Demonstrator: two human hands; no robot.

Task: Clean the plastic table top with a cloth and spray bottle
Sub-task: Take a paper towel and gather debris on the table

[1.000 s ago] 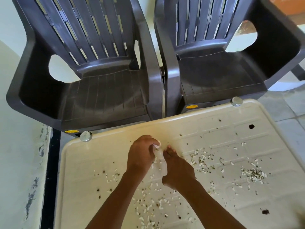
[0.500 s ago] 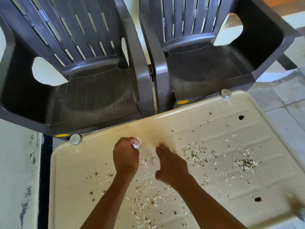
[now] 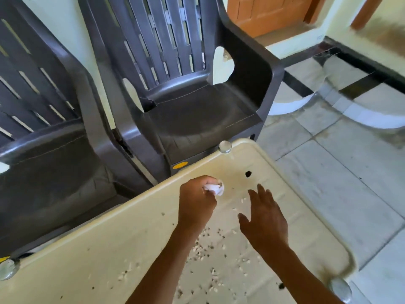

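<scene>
The cream plastic table top (image 3: 122, 244) fills the lower part of the view, strewn with small white and dark crumbs (image 3: 203, 249). My left hand (image 3: 196, 201) is closed on a small white crumpled wad (image 3: 215, 188), cloth or paper I cannot tell, held near the table's far edge. My right hand (image 3: 263, 218) hovers over the table to the right of it, fingers spread, holding nothing. A dark spot (image 3: 248, 174) marks the table beyond my right hand. No spray bottle is in view.
Two dark plastic armchairs (image 3: 190, 110) (image 3: 43, 154) stand against the table's far edge. Metal caps (image 3: 225, 147) (image 3: 339, 289) (image 3: 7, 268) sit at the table corners. Tiled floor (image 3: 339, 167) lies to the right, with an orange door (image 3: 267, 12) beyond.
The view has swung to the right. My right hand has opened and spread away from the left. The left hand still holds the white wad.
</scene>
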